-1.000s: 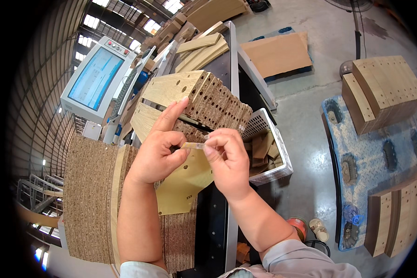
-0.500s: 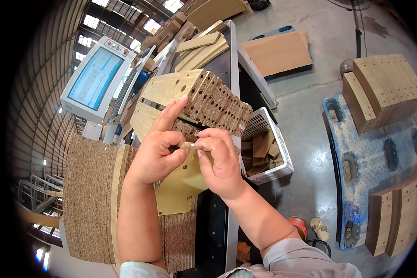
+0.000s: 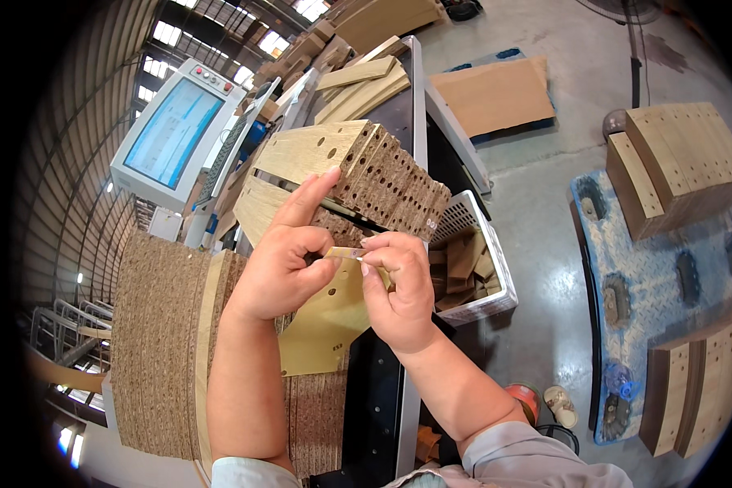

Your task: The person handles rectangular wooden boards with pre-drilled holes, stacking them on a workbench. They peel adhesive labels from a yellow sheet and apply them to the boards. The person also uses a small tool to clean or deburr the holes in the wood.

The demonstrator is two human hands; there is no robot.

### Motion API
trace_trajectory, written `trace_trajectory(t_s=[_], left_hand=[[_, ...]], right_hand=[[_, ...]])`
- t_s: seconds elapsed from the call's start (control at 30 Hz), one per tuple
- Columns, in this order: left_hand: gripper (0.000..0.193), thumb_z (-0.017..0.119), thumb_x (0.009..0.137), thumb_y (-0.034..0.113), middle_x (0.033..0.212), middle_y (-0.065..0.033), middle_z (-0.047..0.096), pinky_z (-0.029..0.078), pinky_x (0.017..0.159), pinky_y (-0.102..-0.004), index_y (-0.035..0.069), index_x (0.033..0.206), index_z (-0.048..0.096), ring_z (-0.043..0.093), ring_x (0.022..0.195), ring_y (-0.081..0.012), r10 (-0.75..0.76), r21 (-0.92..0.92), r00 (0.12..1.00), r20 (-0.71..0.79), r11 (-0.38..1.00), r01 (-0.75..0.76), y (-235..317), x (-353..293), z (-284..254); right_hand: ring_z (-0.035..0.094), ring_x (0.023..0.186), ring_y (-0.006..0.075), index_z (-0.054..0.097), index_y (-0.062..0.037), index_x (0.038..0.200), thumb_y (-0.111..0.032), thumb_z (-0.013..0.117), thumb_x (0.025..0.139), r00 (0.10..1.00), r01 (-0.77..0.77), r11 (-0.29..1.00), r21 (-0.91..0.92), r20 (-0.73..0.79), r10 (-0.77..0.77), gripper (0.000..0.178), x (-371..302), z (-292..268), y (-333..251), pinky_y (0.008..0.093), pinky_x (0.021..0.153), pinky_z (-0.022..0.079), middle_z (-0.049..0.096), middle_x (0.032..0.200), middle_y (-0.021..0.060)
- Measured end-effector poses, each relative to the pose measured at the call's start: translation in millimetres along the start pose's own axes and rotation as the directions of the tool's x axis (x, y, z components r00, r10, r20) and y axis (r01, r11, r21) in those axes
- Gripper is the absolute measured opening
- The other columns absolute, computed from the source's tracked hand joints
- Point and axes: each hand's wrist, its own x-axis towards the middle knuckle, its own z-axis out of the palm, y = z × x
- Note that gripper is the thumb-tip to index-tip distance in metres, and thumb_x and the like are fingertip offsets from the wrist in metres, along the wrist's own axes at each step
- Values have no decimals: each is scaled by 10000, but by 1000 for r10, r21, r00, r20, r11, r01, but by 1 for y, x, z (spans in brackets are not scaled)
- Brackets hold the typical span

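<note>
Both hands meet above the middle of the desk (image 3: 382, 423), a dark machine bed running away from the person. The left hand (image 3: 289, 260) is curled, its forefinger pointing up and its thumb and bent fingers closed on one end of a small pale strip (image 3: 343, 253). The right hand (image 3: 398, 285) pinches the other end of that strip between thumb and fingertips, so the strip bridges the two hands, roughly level.

Directly beneath the hands lies a curved pale wood panel (image 3: 329, 321) with small drilled holes. Behind them, toward the far edge of the desk, a stack of curved drilled panels (image 3: 366, 171) rests on edge, its row of holes facing the person. A white mesh basket (image 3: 484, 244) of brown wood offcuts sits at the right edge of the desk, just beside the right hand. At the left edge stands a thick stack of chipboard pieces (image 3: 159, 342). Farther left, a control screen (image 3: 175, 134) tilts toward the person. On the floor to the right, a blue pallet (image 3: 651, 268) carries more curved panel stacks.
</note>
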Motion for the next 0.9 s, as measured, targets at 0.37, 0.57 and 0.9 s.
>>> trace_trajectory(t_s=[0.37,0.57,0.9], left_hand=[[167,630,704,55,1464,-183,340,254,1082,-416,26,614,492,246,1375,-398,1,-4,1000,0,1000,-1,-2,-1,-1],[179,632,704,62,1465,-187,335,251,1084,-417,26,609,484,249,1371,-405,14,4,1000,2,1000,-14,-4,-2,0],[192,637,699,61,1459,-193,341,248,1087,-417,24,607,472,247,1371,-410,9,13,1000,0,1000,-9,-1,0,0]], right_hand=[[609,909,279,537,-24,901,169,567,716,994,110,994,12,-18,-109,269,-13,4,6,322,740,516,554,994,145],[589,839,259,518,-29,931,167,563,731,996,85,996,-30,0,-85,284,-10,1,3,323,699,496,545,984,141],[560,814,189,494,-33,939,150,561,749,991,-132,976,171,35,128,273,0,5,7,291,718,477,506,986,107]])
